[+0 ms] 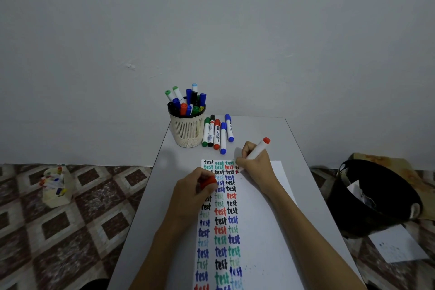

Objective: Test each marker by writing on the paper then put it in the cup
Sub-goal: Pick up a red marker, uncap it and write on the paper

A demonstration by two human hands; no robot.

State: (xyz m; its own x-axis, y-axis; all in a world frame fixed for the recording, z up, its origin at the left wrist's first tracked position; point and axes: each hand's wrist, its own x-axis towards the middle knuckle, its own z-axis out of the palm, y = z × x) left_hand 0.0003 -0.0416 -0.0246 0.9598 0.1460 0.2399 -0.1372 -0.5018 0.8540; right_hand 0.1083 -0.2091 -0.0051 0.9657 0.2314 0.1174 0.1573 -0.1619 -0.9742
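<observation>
Paper point(256, 231) nearest, flat on table point(259, 125), rows of coloured "test" | cup point(187, 129) at table's far edge, full of markers | left hand point(193, 192) on paper, clenched round red cap point(208, 182) | five loose markers point(217, 133) just right of cup | right hand point(255, 162) gripping red marker point(257, 149), tip down at paper's top rows | black bin point(376, 198) on floor, far right

Red cap point(209, 182) in fingers of the left hand point(190, 193); white, red-ended marker point(258, 148) in those of the right hand point(255, 165); beneath them, white paper point(256, 231) lettered black, green, blue, red.
</observation>
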